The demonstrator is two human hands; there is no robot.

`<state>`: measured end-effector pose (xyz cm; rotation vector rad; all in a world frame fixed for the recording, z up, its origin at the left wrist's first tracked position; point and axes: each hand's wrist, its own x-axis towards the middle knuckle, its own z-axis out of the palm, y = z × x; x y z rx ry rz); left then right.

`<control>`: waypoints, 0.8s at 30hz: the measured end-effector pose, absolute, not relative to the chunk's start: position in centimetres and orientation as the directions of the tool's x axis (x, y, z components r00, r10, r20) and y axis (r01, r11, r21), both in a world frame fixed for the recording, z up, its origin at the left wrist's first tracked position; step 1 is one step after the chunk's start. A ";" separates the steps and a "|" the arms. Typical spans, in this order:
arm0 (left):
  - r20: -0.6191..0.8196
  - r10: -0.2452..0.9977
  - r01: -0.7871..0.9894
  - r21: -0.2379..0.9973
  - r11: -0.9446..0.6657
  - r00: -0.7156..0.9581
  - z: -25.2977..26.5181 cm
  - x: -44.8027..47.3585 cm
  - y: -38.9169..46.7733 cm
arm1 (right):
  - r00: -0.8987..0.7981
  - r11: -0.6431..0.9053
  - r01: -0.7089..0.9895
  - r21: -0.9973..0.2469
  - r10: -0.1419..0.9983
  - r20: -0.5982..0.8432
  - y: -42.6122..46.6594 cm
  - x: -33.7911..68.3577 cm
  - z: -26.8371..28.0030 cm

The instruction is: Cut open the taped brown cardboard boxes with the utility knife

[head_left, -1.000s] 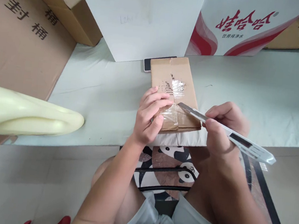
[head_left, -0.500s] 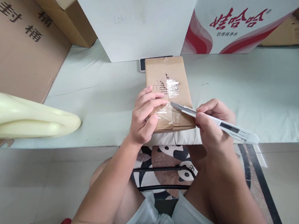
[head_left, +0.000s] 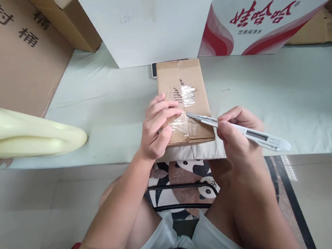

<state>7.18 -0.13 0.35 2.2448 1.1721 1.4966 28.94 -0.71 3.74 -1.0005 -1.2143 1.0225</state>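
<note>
A small brown cardboard box (head_left: 202, 78) lies on the pale green cloth, with shiny clear tape and a torn dark-printed patch on its top. My left hand (head_left: 157, 127) grips its left side near the front, fingers across the top and thumb near the front edge. In my right hand (head_left: 239, 133) is a white utility knife (head_left: 267, 141), held between thumb and fingers. The knife's blade is out, its tip at the middle seam of the box beside my left fingertips. I cannot tell how deep the tip goes.
A large white box (head_left: 166, 20) and a red-and-white carton (head_left: 255, 26) stand behind. A phone-like device (head_left: 154, 70) shows partly under the box's far end. A pale yellow object (head_left: 32, 137) juts in from the left, before large cardboard (head_left: 25, 68). The cloth-covered surface (head_left: 277, 93) ends near my knees.
The camera view has shifted slightly, so the scene sits a little further left. The knife's handle has rolled a little in my right hand; its tip stays near the seam.
</note>
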 end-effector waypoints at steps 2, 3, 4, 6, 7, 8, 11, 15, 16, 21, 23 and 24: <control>0.688 0.705 0.504 0.553 -0.664 0.173 0.3 7.2 -0.1 | 0.086 0.246 -0.054 -0.968 0.967 0.241 -0.8 28.8 3.9; 0.690 0.703 0.505 0.550 -0.665 0.173 0.3 7.2 0.0 | 0.088 0.249 -0.050 -0.967 0.966 0.244 -0.9 28.8 3.9; 0.693 0.700 0.506 0.548 -0.667 0.173 0.2 7.1 0.0 | 0.084 0.249 -0.047 -0.967 0.966 0.245 -0.9 28.8 4.0; 0.694 0.699 0.505 0.547 -0.668 0.174 0.2 7.1 0.0 | 0.063 0.240 -0.046 -0.970 0.970 0.237 -0.9 28.8 4.1; 0.693 0.700 0.504 0.547 -0.668 0.175 0.2 7.1 -0.1 | 0.056 0.232 -0.049 -0.971 0.972 0.229 -0.9 28.8 4.1; 0.691 0.702 0.505 0.549 -0.666 0.174 0.2 7.0 -0.1 | 0.055 0.225 -0.054 -0.973 0.974 0.222 -0.9 28.7 4.1; 0.694 0.701 0.511 0.546 -0.664 0.168 0.3 7.0 -0.2 | 0.045 0.203 -0.075 -0.976 0.979 0.200 -1.1 28.5 4.1; 0.706 0.691 0.488 0.554 -0.674 0.154 0.5 7.1 -0.2 | 0.054 0.191 -0.069 -0.979 0.981 0.187 -1.3 28.0 3.8; 0.708 0.690 0.482 0.556 -0.677 0.152 0.5 7.1 -0.1 | 0.062 0.184 -0.070 -0.980 0.982 0.180 -1.3 28.0 3.7; 0.699 0.692 0.510 0.536 -0.673 0.179 0.4 7.1 0.0 | 0.090 0.172 -0.144 -0.975 0.983 0.160 -1.1 28.5 3.2; 0.692 0.700 0.515 0.540 -0.665 0.178 0.4 7.0 -0.1 | 0.084 0.182 -0.151 -0.972 0.982 0.170 -1.0 28.7 3.4; 0.691 0.701 0.514 0.543 -0.664 0.175 0.4 7.0 -0.1 | 0.077 0.183 -0.143 -0.973 0.982 0.174 -1.0 28.7 3.5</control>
